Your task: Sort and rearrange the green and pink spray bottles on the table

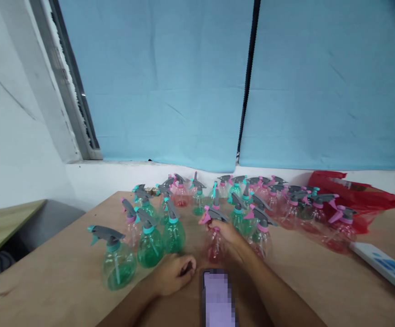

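Right hand [230, 236] clasps pink spray bottle [215, 249] by the neck, keeping it upright | left hand [174, 273] curled, empty, 7 o'clock of it | phone [217, 297] at 6.

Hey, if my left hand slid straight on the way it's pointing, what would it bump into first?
Most likely the pink spray bottle that your right hand grips; your left hand aims up and right at it. Depth is hard to judge.

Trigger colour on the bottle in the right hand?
On the bottle, the trigger is pink, the spray head grey; head view.
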`<state>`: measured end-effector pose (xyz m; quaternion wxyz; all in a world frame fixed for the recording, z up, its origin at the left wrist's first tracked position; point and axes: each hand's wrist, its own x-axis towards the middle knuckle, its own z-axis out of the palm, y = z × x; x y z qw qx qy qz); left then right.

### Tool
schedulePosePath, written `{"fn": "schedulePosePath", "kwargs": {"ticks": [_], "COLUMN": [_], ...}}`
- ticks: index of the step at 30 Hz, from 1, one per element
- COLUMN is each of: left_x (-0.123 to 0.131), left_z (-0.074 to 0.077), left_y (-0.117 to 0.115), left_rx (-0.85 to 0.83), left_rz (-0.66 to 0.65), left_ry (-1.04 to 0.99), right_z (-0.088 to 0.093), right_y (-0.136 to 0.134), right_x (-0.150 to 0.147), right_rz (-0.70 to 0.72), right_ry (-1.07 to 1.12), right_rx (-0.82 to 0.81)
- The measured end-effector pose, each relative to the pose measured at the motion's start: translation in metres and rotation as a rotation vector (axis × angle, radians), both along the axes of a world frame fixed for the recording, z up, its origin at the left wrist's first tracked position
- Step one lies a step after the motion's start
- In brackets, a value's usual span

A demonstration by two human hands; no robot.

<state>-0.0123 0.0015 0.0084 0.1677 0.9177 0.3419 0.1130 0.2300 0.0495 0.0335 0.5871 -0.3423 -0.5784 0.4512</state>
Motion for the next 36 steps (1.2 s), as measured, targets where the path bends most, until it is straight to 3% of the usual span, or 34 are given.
{"fn": "schedulePosePath", "kwargs": {"ticks": [18,28,36], "left_x": [0.000,0.000,0.001], "left_z": [-0.001,0.001,0.001], "left_y": [0.000,0.000,-0.001], "left_rx": [0.008,0.005,0.004], "left_rz": [-0.004,0.000,0.004], "left_ry": [-0.023,-0.015,-0.022], "right_z": [0.002,-0.009,-0.018], "right_y": [-0.005,0.001,0.005], "right_x": [-0.006,-0.005,-0.019], "right_rz": [0.001,-0.002,-0.222], "right_ry": [0.041,-0.007,-0.051], "right_rx": [0.009,0.024,0.030]}}
